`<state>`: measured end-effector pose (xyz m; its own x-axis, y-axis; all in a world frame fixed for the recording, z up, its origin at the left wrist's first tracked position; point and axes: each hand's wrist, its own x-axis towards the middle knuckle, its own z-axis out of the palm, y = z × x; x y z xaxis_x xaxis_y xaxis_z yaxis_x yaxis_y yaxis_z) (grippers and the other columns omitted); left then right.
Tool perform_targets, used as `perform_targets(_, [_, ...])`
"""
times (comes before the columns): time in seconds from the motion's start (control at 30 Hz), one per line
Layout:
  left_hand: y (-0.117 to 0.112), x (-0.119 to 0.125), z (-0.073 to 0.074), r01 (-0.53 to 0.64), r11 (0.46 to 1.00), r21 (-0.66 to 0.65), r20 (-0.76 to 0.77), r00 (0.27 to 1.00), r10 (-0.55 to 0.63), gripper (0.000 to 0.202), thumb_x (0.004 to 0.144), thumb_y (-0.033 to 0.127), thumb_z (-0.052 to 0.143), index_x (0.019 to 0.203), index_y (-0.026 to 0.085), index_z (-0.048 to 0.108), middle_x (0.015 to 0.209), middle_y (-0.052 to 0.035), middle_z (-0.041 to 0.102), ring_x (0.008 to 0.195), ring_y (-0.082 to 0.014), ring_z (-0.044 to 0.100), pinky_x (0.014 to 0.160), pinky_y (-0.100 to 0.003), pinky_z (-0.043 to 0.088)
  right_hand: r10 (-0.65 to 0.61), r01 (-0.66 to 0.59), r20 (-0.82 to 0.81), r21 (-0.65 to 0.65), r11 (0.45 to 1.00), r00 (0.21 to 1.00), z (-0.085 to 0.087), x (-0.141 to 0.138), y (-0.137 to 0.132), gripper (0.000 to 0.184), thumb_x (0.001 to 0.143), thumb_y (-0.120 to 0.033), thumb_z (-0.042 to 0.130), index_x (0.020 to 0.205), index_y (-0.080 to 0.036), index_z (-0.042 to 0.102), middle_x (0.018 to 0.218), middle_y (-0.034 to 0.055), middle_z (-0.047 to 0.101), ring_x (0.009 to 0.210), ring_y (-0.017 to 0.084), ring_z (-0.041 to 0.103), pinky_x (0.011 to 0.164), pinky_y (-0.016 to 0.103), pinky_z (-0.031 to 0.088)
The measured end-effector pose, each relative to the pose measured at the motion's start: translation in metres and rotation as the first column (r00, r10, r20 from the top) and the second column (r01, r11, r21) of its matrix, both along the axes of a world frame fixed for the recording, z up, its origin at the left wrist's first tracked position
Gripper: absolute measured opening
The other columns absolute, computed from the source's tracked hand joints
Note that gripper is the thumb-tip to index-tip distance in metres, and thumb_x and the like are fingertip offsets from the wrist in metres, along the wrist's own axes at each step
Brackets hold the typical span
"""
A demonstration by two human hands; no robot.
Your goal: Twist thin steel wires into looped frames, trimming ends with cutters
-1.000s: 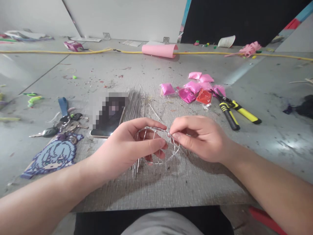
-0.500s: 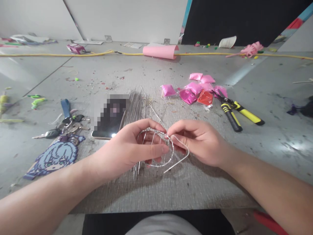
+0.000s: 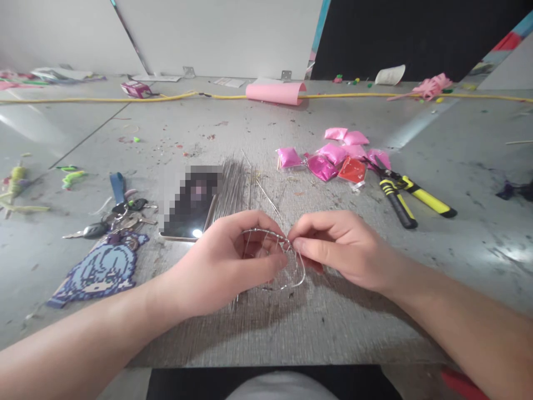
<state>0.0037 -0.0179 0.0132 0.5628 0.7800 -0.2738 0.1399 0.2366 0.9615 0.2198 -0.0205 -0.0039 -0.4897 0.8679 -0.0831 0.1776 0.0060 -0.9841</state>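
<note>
A round hoop of twisted silver wire (image 3: pixel 272 288), with thin wires crossing it, is gripped at its left side by my left hand (image 3: pixel 239 258), thumb in front and fingers behind. My right hand (image 3: pixel 337 247) pinches a wire at the hoop's upper right, close to my left fingertips. A loose length of wire (image 3: pixel 303 272) curves down along the hoop's right side; where it ends is hard to make out. Just beyond my hands lies a bundle of straight wires (image 3: pixel 233 186), with a few single wires (image 3: pixel 266 194) beside it.
Left of the bundle is a phone (image 3: pixel 187 205), then keys (image 3: pixel 125 222) with a blue pixel-art charm (image 3: pixel 102 264). Pink packets (image 3: pixel 331 154) and yellow-black pliers (image 3: pixel 402 194) lie to the right. A yellow cord (image 3: pixel 175 98) crosses behind, passing a pink paper roll (image 3: pixel 275 93).
The loose wire's bent end, which stuck out to the right, now curves close along the hoop. Both hands keep their hold, and the whole view has shifted slightly.
</note>
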Motion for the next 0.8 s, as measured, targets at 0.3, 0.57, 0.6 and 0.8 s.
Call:
perform_targets(0.3, [-0.005, 0.003, 0.001, -0.032, 0.996, 0.089, -0.155, 0.987, 0.046, 0.012, 0.082, 0.017, 0.067, 0.093, 0.018, 0.064, 0.071, 0.0025, 0.059, 0.066, -0.0114, 0.054, 0.059, -0.023, 0.045, -0.039, 0.041, 0.078, -0.033, 0.999, 0.996, 0.007, -0.004, -0.003, 0.013, 0.091, -0.020, 0.060, 0.080, -0.019, 0.065, 0.061, -0.0054, 0.054, 0.055, 0.007, 0.045, 0.050, 0.020, 0.035])
perform_targets(0.57, [-0.009, 0.004, -0.001, -0.052, 0.996, 0.067, -0.142, 0.988, 0.061, 0.005, 0.083, 0.021, 0.067, 0.085, 0.019, 0.063, 0.069, 0.0021, 0.060, 0.065, -0.0116, 0.056, 0.056, -0.021, 0.043, -0.027, 0.031, 0.082, -0.043, 0.999, 0.996, 0.011, -0.008, -0.007, 0.006, 0.087, -0.019, 0.065, 0.082, -0.017, 0.064, 0.068, -0.0039, 0.056, 0.059, 0.008, 0.046, 0.050, 0.019, 0.036])
perform_targets(0.6, [-0.009, 0.005, -0.001, -0.064, 0.995, 0.082, -0.142, 0.987, 0.075, 0.006, 0.082, 0.020, 0.068, 0.083, 0.019, 0.062, 0.069, 0.0021, 0.061, 0.064, -0.0114, 0.056, 0.056, -0.021, 0.043, -0.036, 0.039, 0.079, -0.035, 0.999, 0.996, 0.012, -0.008, -0.007, 0.007, 0.088, -0.020, 0.065, 0.082, -0.017, 0.064, 0.068, -0.0037, 0.056, 0.059, 0.008, 0.047, 0.050, 0.019, 0.037])
perform_targets(0.8, [-0.014, 0.006, -0.002, -0.154, 0.949, 0.274, -0.164, 0.965, 0.204, 0.007, 0.083, 0.022, 0.069, 0.083, 0.019, 0.063, 0.073, 0.0000, 0.068, 0.065, -0.0119, 0.062, 0.055, -0.020, 0.047, -0.110, 0.110, -0.003, -0.035, 0.993, 0.994, 0.009, -0.013, -0.012, 0.008, 0.091, -0.024, 0.064, 0.087, -0.017, 0.064, 0.068, -0.0036, 0.056, 0.056, 0.007, 0.047, 0.048, 0.019, 0.037])
